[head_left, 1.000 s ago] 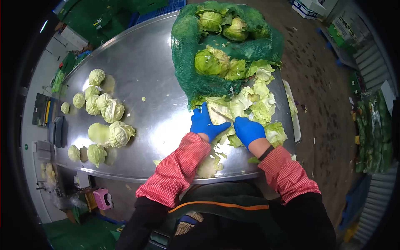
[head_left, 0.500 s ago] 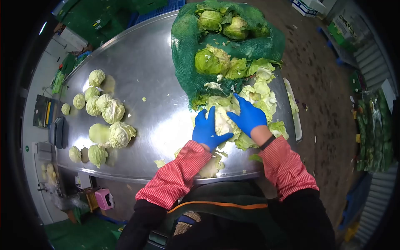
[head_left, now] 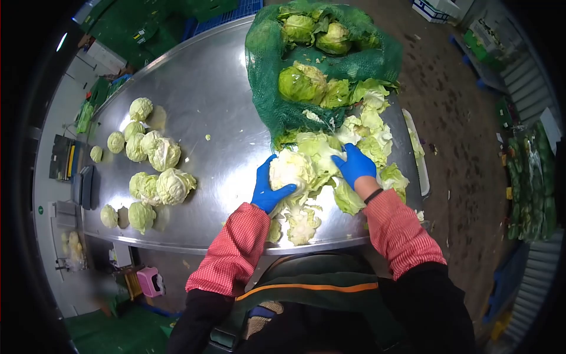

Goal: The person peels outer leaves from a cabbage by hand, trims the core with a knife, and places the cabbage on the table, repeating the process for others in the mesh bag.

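Note:
Both my hands wear blue gloves and red checked sleeves. My left hand [head_left: 267, 187] grips a pale trimmed cabbage head [head_left: 291, 170] from its left side on the steel table [head_left: 206, 106]. My right hand [head_left: 354, 165] rests on the loose outer leaves [head_left: 321, 150] just right of that head, fingers closed on them. More torn leaves [head_left: 302, 224] lie below the head at the table's near edge. A knife seen earlier is not visible now.
A green net sack [head_left: 277, 88] with several untrimmed cabbages [head_left: 300, 82] lies at the far right of the table. Several trimmed heads [head_left: 156, 159] sit at the left. A heap of leaves [head_left: 374, 135] lines the right edge. Green crates stand beyond.
My left hand has shifted left and now cups the cabbage head, which has rolled left out of the leaves. My right hand stays on the peeled leaves, and the knife is gone from view.

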`<move>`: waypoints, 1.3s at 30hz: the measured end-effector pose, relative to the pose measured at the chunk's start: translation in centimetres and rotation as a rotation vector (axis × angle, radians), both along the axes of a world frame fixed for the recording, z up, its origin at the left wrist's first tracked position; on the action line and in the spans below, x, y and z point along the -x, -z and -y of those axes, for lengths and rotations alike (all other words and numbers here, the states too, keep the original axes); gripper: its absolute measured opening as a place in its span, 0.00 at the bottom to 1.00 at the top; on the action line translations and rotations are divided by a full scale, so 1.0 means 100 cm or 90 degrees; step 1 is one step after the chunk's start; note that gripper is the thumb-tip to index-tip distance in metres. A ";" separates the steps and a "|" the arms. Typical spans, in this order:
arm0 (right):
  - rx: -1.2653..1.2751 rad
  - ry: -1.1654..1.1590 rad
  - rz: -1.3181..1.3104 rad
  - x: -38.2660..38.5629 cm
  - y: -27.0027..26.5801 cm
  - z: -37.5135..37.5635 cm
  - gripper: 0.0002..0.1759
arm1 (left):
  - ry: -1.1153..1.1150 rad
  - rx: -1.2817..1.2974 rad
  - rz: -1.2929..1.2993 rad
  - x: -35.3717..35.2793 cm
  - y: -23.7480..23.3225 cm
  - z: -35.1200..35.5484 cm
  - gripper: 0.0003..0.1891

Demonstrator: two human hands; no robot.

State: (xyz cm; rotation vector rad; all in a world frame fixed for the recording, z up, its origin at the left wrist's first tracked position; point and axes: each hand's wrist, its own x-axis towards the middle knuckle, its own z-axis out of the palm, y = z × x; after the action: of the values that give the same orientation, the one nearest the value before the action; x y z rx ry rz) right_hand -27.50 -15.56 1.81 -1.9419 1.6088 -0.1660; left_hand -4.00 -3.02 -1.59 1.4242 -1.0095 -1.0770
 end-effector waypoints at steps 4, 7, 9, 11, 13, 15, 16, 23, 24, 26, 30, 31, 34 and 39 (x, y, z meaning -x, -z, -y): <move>-0.038 -0.010 0.058 -0.029 -0.059 -0.035 0.60 | 0.014 0.123 0.483 0.025 -0.039 0.012 0.52; -0.074 0.004 0.050 -0.026 -0.028 -0.035 0.55 | 0.115 0.100 0.656 0.043 -0.050 0.023 0.54; -0.084 0.028 0.158 -0.001 0.026 -0.029 0.51 | 0.079 0.050 0.622 0.041 -0.053 0.026 0.57; -0.096 0.015 0.084 0.011 0.042 -0.038 0.46 | 0.033 0.019 0.563 0.033 -0.044 0.025 0.61; -0.104 0.036 0.062 0.010 0.032 -0.046 0.39 | 0.040 0.005 0.508 0.016 -0.029 0.029 0.59; -0.071 0.044 0.079 0.007 0.038 -0.050 0.38 | 0.029 0.013 0.416 0.001 -0.019 0.026 0.56; -0.049 0.048 0.087 0.004 0.035 -0.047 0.37 | 0.008 0.025 0.349 -0.005 -0.012 0.027 0.55; 0.016 0.021 0.081 0.014 -0.011 -0.030 0.44 | -0.100 0.084 -0.178 -0.030 -0.015 0.016 0.38; 0.024 0.011 0.135 0.002 -0.049 -0.034 0.47 | -0.088 0.111 -0.040 -0.034 -0.020 0.015 0.40; 0.046 -0.033 0.193 -0.026 -0.091 -0.047 0.51 | -0.090 0.088 0.028 -0.017 -0.055 0.012 0.42; 0.122 -0.114 0.235 -0.058 -0.087 -0.055 0.41 | -0.083 0.131 0.012 -0.005 -0.069 0.014 0.43; 0.107 -0.124 0.285 -0.052 -0.078 -0.053 0.36 | -0.088 0.113 -0.028 -0.005 -0.071 0.013 0.42; 0.112 -0.076 0.337 -0.049 -0.073 -0.061 0.21 | -0.116 0.054 -0.139 -0.008 -0.064 0.003 0.39; 0.019 -0.030 0.149 -0.019 -0.043 -0.038 0.26 | -0.161 0.017 -0.462 -0.009 -0.048 0.001 0.31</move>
State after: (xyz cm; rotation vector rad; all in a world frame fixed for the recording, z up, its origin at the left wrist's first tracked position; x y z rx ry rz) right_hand -25.62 -11.75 6.07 -1.9024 1.4132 -0.3853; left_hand -3.08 -3.10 3.20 0.9748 -0.3105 -1.2436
